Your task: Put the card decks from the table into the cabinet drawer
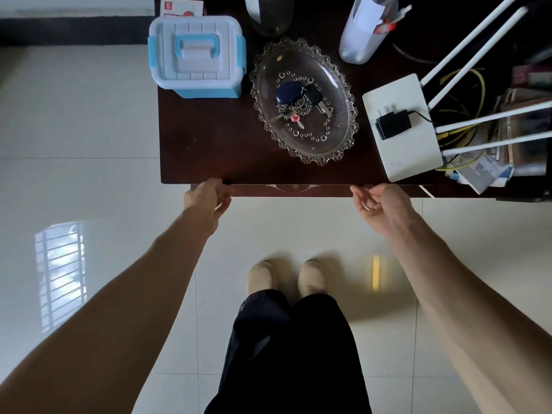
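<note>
The dark wooden cabinet [209,150] fills the upper half of the view. Its drawer front [298,191] juts out only a narrow strip beyond the top's front edge, and the drawer's inside is hidden. My left hand [207,198] pinches the left end of the drawer front, thumb on top and fingers below. My right hand [379,204] is at the right end, palm up, with loosely curled fingers that hold nothing and one fingertip at the drawer front. No card deck is plainly visible. A red and white packet [179,7] shows behind the storage box; I cannot tell what it is.
On the cabinet top stand a white and blue lidded storage box [195,55], an oval glass dish [328,138] with keys, a white router [400,144] with antennas and a black plug, a white bottle [361,34] and cables at right. My feet are on pale floor tiles [89,189].
</note>
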`<act>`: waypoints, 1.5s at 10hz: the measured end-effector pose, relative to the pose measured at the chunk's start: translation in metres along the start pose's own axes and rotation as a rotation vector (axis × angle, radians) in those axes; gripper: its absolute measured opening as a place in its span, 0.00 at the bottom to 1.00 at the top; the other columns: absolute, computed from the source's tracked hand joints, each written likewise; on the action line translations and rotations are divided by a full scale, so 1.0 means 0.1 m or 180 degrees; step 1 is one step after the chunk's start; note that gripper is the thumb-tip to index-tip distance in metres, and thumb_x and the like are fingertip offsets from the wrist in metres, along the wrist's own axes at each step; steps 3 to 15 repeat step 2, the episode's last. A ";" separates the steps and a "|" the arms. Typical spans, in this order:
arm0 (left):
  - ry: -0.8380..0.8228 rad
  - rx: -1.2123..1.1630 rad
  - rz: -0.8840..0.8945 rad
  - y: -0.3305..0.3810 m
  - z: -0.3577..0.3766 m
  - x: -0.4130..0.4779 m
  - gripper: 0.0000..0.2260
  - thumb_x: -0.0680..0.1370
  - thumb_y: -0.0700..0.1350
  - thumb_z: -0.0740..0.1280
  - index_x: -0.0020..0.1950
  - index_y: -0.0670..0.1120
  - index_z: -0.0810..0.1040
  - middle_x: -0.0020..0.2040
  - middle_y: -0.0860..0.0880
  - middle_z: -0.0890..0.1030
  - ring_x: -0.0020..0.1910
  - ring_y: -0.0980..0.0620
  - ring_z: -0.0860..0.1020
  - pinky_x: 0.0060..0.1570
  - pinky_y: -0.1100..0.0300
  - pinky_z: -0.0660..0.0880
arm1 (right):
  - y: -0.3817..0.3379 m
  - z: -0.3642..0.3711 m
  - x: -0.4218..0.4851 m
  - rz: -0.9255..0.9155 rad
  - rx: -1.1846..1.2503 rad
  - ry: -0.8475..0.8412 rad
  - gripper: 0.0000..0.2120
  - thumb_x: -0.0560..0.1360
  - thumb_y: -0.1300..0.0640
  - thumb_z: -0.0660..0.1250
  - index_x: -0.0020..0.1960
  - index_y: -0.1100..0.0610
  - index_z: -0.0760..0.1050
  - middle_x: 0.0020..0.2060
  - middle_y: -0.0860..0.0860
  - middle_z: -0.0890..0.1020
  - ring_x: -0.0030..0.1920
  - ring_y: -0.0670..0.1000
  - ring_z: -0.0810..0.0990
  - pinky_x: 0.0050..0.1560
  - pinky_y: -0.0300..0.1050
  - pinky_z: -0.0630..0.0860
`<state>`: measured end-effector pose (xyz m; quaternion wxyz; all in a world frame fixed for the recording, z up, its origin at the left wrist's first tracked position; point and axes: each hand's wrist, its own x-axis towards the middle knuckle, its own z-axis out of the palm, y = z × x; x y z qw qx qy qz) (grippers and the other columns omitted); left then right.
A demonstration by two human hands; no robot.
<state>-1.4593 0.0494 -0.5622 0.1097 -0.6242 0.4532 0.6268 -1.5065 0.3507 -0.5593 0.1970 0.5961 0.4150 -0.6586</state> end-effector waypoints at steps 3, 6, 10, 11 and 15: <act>-0.0306 0.0258 -0.0020 -0.10 -0.16 -0.14 0.09 0.77 0.43 0.66 0.56 0.44 0.79 0.51 0.44 0.85 0.48 0.48 0.85 0.43 0.57 0.79 | -0.02 -0.14 -0.45 -0.0551 -0.0239 -0.0286 0.17 0.79 0.66 0.62 0.65 0.58 0.79 0.58 0.54 0.85 0.57 0.50 0.86 0.52 0.43 0.79; -0.0306 0.0258 -0.0020 -0.10 -0.16 -0.14 0.09 0.77 0.43 0.66 0.56 0.44 0.79 0.51 0.44 0.85 0.48 0.48 0.85 0.43 0.57 0.79 | -0.02 -0.14 -0.45 -0.0551 -0.0239 -0.0286 0.17 0.79 0.66 0.62 0.65 0.58 0.79 0.58 0.54 0.85 0.57 0.50 0.86 0.52 0.43 0.79; -0.0306 0.0258 -0.0020 -0.10 -0.16 -0.14 0.09 0.77 0.43 0.66 0.56 0.44 0.79 0.51 0.44 0.85 0.48 0.48 0.85 0.43 0.57 0.79 | -0.02 -0.14 -0.45 -0.0551 -0.0239 -0.0286 0.17 0.79 0.66 0.62 0.65 0.58 0.79 0.58 0.54 0.85 0.57 0.50 0.86 0.52 0.43 0.79; -0.0306 0.0258 -0.0020 -0.10 -0.16 -0.14 0.09 0.77 0.43 0.66 0.56 0.44 0.79 0.51 0.44 0.85 0.48 0.48 0.85 0.43 0.57 0.79 | -0.02 -0.14 -0.45 -0.0551 -0.0239 -0.0286 0.17 0.79 0.66 0.62 0.65 0.58 0.79 0.58 0.54 0.85 0.57 0.50 0.86 0.52 0.43 0.79; -0.0306 0.0258 -0.0020 -0.10 -0.16 -0.14 0.09 0.77 0.43 0.66 0.56 0.44 0.79 0.51 0.44 0.85 0.48 0.48 0.85 0.43 0.57 0.79 | -0.02 -0.14 -0.45 -0.0551 -0.0239 -0.0286 0.17 0.79 0.66 0.62 0.65 0.58 0.79 0.58 0.54 0.85 0.57 0.50 0.86 0.52 0.43 0.79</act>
